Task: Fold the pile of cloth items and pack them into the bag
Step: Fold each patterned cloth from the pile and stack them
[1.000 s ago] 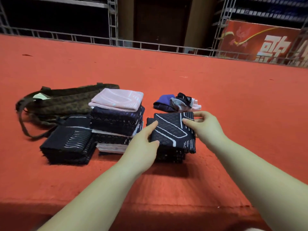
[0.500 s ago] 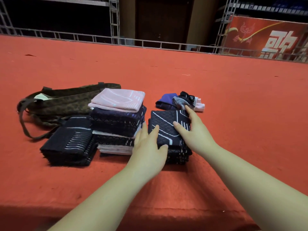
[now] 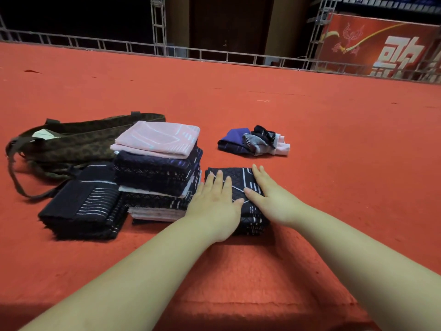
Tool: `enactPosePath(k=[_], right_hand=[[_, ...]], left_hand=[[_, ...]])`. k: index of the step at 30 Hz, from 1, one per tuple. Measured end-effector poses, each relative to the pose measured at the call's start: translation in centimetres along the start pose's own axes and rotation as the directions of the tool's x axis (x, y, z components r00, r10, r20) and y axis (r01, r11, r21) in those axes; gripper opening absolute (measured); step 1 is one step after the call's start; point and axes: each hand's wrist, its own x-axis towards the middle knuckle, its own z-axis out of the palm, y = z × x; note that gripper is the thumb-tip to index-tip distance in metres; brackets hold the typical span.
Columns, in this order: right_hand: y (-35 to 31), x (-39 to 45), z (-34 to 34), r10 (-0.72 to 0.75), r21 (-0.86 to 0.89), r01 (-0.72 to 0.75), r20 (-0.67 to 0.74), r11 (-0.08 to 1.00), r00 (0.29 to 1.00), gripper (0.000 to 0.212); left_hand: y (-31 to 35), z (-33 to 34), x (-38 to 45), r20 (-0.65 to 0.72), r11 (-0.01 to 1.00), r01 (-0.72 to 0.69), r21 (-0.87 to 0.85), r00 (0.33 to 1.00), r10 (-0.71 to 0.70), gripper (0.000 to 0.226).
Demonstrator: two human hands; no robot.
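Dark folded cloth (image 3: 236,180) lies flat beside the tall folded stack (image 3: 157,173) (pink on top), bag (image 3: 78,142) behind.

From my remote seat I see only two forearms and two hands; the left hand (image 3: 216,206) and the right hand (image 3: 272,201) are both bare, with no glove, ring or band that I can make out; the nails look short and unpainted, though the picture is soft there; both forearms are uncovered from the wrists down to the lower edge of the view, with no sleeve or cuff on either; I can see no watch or strap at either wrist; the arms look smooth, without marks that I can tell; shoulders, torso and clothing lie outside my view.
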Motion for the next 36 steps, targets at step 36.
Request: enactPosePath(k=[36], right_hand=[[-2.4, -2.6, -2.8, 0.254, 0.697, 0.076, -0.358, 0.713, 0.899, 0.029]], left_hand=[[-0.8, -13.6, 4.7, 0.219, 0.958, -0.21, 0.195, 0.961, 0.167, 0.031]])
